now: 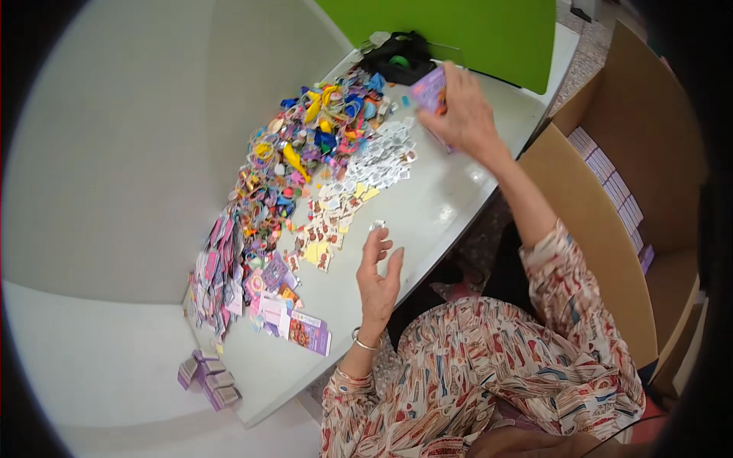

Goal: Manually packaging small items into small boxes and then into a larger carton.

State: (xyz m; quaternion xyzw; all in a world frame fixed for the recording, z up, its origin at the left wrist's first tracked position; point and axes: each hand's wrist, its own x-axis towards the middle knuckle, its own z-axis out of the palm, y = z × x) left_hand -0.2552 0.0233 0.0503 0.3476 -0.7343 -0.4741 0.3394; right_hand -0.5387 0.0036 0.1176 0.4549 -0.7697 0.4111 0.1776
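My right hand (467, 114) is raised over the far right part of the white table (435, 206), its fingers closed round a small purple printed carton (429, 90). Near the table's front edge, my left hand (378, 282) has its thumb and fingers apart. A tiny whitish piece (377, 225) shows at its fingertips; whether it touches them I cannot tell. Beyond that hand lie cookie-printed cards (327, 221) and a spread of small white packets (382, 156). An open purple-and-white carton (309, 332) lies flat to its left.
A long heap of colourful trinkets (294, 156) runs along the wall, with a stack of pink-purple packets (217, 275) at its near end. Purple cartons (210, 380) sit at the left corner. A black bag (401, 57) lies at the back. At right stands a cardboard box (588, 229) holding cartons.
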